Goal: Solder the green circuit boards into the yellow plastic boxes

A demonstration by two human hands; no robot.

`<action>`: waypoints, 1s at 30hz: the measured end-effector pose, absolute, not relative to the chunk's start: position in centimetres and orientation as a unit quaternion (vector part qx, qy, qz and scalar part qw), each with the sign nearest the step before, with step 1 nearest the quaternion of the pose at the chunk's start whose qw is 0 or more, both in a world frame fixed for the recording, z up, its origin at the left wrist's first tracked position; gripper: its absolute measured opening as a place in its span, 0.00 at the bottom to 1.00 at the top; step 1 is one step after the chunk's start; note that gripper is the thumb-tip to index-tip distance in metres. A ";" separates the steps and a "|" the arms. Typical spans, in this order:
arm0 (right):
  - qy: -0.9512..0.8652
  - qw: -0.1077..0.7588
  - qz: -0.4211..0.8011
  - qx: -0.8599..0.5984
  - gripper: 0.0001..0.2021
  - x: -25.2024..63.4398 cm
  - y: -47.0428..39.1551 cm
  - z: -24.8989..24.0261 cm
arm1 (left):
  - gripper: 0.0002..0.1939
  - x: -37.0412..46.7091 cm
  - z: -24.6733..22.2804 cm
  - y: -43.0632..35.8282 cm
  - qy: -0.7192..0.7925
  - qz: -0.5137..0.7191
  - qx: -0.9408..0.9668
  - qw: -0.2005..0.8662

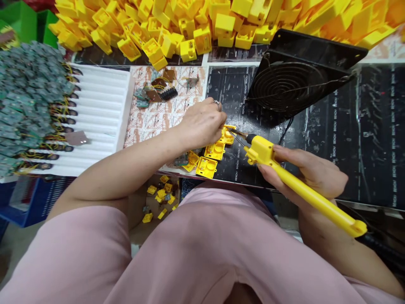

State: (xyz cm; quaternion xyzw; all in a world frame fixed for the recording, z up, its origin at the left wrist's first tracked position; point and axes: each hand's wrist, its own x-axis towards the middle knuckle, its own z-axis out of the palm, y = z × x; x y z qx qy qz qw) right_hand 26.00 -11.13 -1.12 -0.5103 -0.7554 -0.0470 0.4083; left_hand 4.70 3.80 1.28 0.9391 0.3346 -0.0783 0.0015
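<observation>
My right hand (303, 173) grips a yellow soldering tool (300, 190), its metal tip pointing left to a small yellow housing (228, 134). My left hand (204, 122) is closed just above that housing, fingertips bent down at its upper left edge; what they pinch is hidden. More open yellow housings (215, 150) lie in a short row below it, with another (206, 167) near the table's front edge. Part of the row is covered by my left wrist and forearm.
A black fan (287, 84) stands behind the tool. Yellow cases (190, 29) are heaped along the back. At left, a white ribbed tray (98, 105) bears wired grey-green parts. Circuit pieces (155, 90) lie beyond my left hand. A box (139, 228) sits below the edge.
</observation>
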 end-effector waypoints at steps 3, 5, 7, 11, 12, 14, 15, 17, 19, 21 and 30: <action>-0.765 0.409 -0.050 -0.495 0.21 25.7 -10.7 -1.3 | 0.12 4.7 1.1 3.8 0.334 -0.069 0.940 -0.006; -0.773 0.409 -0.056 -0.482 0.20 25.5 -10.4 -1.4 | 0.12 4.7 1.1 3.8 0.335 -0.073 0.939 -0.009; -0.780 0.406 -0.059 -0.473 0.19 25.5 -10.3 -1.2 | 0.12 4.7 1.1 3.8 0.334 -0.079 0.939 -0.008; -0.752 0.392 -0.049 -0.527 0.19 25.9 -11.1 -0.6 | 0.12 4.8 1.3 3.8 0.330 -0.083 0.940 -0.008; -0.739 0.394 -0.046 -0.544 0.20 26.1 -11.3 -0.5 | 0.11 4.8 1.3 3.8 0.328 -0.084 0.941 -0.009; -0.722 0.400 -0.046 -0.562 0.22 26.3 -11.7 -0.4 | 0.11 4.9 1.3 3.9 0.328 -0.084 0.941 -0.013; -0.721 0.400 -0.047 -0.563 0.22 26.4 -11.8 -0.4 | 0.11 4.9 1.3 3.9 0.329 -0.084 0.941 -0.014; -0.729 0.389 -0.047 -0.562 0.20 26.5 -11.9 -0.4 | 0.11 4.9 1.4 3.9 0.332 -0.088 0.939 -0.015; -0.732 0.379 -0.041 -0.565 0.20 26.4 -11.8 -0.5 | 0.11 4.9 1.5 3.9 0.335 -0.094 0.938 -0.015; -0.725 0.381 -0.034 -0.573 0.21 26.3 -11.8 -0.6 | 0.11 5.0 1.5 3.9 0.337 -0.097 0.937 -0.014; -0.730 0.408 -0.034 -0.547 0.21 26.6 -11.4 -1.1 | 0.11 5.0 1.7 3.9 0.344 -0.102 0.934 -0.006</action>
